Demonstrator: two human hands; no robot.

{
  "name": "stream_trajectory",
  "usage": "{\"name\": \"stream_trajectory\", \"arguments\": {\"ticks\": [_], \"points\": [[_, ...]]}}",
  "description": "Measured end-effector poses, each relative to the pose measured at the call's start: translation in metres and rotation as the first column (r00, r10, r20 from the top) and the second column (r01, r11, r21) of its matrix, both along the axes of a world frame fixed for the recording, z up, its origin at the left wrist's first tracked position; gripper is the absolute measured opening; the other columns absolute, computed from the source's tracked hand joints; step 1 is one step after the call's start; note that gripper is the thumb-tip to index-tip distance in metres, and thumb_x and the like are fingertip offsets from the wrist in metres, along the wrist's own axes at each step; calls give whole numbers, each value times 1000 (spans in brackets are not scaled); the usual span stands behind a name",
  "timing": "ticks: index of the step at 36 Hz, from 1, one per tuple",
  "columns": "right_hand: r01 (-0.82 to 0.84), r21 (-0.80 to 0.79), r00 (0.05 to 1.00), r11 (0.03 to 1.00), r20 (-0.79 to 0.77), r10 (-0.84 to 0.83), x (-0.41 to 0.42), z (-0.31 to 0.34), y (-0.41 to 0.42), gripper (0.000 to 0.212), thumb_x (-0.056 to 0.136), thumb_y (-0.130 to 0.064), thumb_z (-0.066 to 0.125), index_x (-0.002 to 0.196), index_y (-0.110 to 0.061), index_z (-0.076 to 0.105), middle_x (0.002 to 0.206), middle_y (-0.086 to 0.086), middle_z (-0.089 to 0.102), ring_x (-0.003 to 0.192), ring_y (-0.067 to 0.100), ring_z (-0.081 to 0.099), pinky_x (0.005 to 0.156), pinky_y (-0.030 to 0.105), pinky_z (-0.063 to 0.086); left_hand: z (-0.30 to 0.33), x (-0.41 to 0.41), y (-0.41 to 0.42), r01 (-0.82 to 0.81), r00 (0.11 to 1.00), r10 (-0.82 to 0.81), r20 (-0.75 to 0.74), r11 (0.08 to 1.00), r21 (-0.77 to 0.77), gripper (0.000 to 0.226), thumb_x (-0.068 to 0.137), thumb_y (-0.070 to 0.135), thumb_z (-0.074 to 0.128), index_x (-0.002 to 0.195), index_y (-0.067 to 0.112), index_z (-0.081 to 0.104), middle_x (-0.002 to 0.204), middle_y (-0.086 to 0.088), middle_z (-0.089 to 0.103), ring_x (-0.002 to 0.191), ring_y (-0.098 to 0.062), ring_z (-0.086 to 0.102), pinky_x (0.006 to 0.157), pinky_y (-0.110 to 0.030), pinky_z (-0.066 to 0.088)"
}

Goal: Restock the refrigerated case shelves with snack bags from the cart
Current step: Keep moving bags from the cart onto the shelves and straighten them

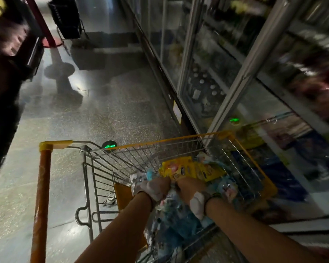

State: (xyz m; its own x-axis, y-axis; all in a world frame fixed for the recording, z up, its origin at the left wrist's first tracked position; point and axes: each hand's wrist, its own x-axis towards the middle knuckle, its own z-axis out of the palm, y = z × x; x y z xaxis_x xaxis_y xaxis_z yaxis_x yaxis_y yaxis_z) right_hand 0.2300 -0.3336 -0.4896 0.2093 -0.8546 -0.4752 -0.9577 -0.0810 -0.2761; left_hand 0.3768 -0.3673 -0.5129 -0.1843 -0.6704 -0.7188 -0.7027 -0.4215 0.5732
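Both your hands are down inside the wire cart [179,149], side by side over the pile of snack bags. Your left hand [156,188] wears a pale glove and its fingers are curled into the bags just below the yellow bag [188,169], gripping a crinkled clear-and-blue packet [139,181] that bunches up beside your knuckles. Your right hand [192,188] sits just beside it, nearly touching, with its fingers also curled down into the bags at the near edge of the yellow bag; a white wrap covers the base of the thumb and a dark band circles the wrist. Exactly which packet the right fingers hold is hidden under the hand, but they close on the bags at the yellow bag's edge.

The yellow bag lies flat on top of the heap, directly ahead of both hands and touching them. More blue and clear snack bags [171,217] fill the basket beneath your wrists and forearms and spread toward the right wall of the cart.

The cart has a yellow rim and an orange handle bar [41,196] off to your left. It stands close against the refrigerated case [235,73], whose glass doors run along your right; the shelves behind them are blurred and dim. The speckled floor [103,111] stretches ahead, with a green arrow light [109,146] just beyond the cart's far corner.
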Motion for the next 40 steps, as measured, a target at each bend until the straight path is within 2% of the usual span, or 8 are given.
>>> {"name": "stream_trajectory", "arguments": {"ticks": [8, 12, 18, 23, 28, 32, 35, 40], "points": [[77, -86, 997, 993, 27, -75, -9, 19, 8, 31, 97, -48, 46, 111, -26, 64, 103, 5, 67, 88, 30, 61, 71, 32, 46, 26, 5, 8, -134, 975, 149, -166, 986, 99, 47, 92, 60, 48, 79, 16, 58, 60, 2, 56, 46, -13, 49, 42, -16, 33], [175, -119, 979, 977, 125, -160, -17, 37, 7, 37, 99, -48, 43, 130, -35, 57, 131, -1, 60, 116, 25, 58, 98, 31, 46, 50, 7, 7, -135, 972, 87, -220, 967, -215, 45, 95, 52, 57, 73, 14, 68, 65, 1, 65, 57, -13, 60, 55, -29, 51], [212, -174, 961, 962, 215, -173, -36, 75, 13, 30, 101, -29, 48, 128, -33, 61, 118, -7, 66, 104, 20, 62, 86, 26, 49, 83, 30, -5, -83, 992, -21, -126, 644, -760, 37, 76, 49, 80, 103, 32, 61, 104, 10, 62, 93, -11, 60, 77, -27, 53], [207, -174, 965, 963, 198, -172, -54, 106, 8, 17, 99, -33, 53, 105, -30, 68, 68, -19, 47, 62, -2, 47, 57, 16, 35, 115, 30, -22, 157, 978, -209, 19, 663, -732, 104, 71, 39, 86, 154, 35, 24, 150, -3, 40, 131, -24, 44, 103, -46, 49], [189, -166, 974, 968, 157, -164, -79, 145, 9, 27, 94, -41, 58, 104, -20, 73, 82, -7, 66, 81, 17, 62, 68, 27, 47, 150, 9, -38, 421, 889, -412, 199, 565, -710, 42, 85, 46, 73, 123, 30, 66, 114, 4, 69, 105, -18, 66, 90, -33, 54], [136, -233, 989, 963, 91, -118, -95, 173, 9, 34, 91, -48, 59, 112, -25, 73, 101, -2, 70, 90, 15, 63, 77, 28, 51, 188, -7, -42, 590, 786, -507, 354, 443, -676, 36, 88, 51, 68, 110, 22, 75, 100, -1, 71, 92, -19, 66, 71, -25, 46], [88, -276, 993, 957, 101, -62, -123, 180, 6, 61, 79, -76, 48, 111, -30, 73, 102, -4, 72, 91, 14, 66, 82, 36, 54, 217, -22, -44, 668, 701, -593, 396, 354, -654, 32, 92, 45, 66, 112, 22, 75, 109, 0, 72, 100, -19, 65, 84, -23, 48], [140, -328, 990, 934, 42, -134, -129, 264, 35, 36, 85, -43, 69, 98, -11, 77, 83, 4, 71, 66, 7, 59, 64, 21, 46, 276, -54, -35, 728, 607, -682, 408, 270, -630, 35, 95, 38, 64, 119, 13, 72, 118, -6, 70, 109, -25, 62, 91, -28, 45]]}}
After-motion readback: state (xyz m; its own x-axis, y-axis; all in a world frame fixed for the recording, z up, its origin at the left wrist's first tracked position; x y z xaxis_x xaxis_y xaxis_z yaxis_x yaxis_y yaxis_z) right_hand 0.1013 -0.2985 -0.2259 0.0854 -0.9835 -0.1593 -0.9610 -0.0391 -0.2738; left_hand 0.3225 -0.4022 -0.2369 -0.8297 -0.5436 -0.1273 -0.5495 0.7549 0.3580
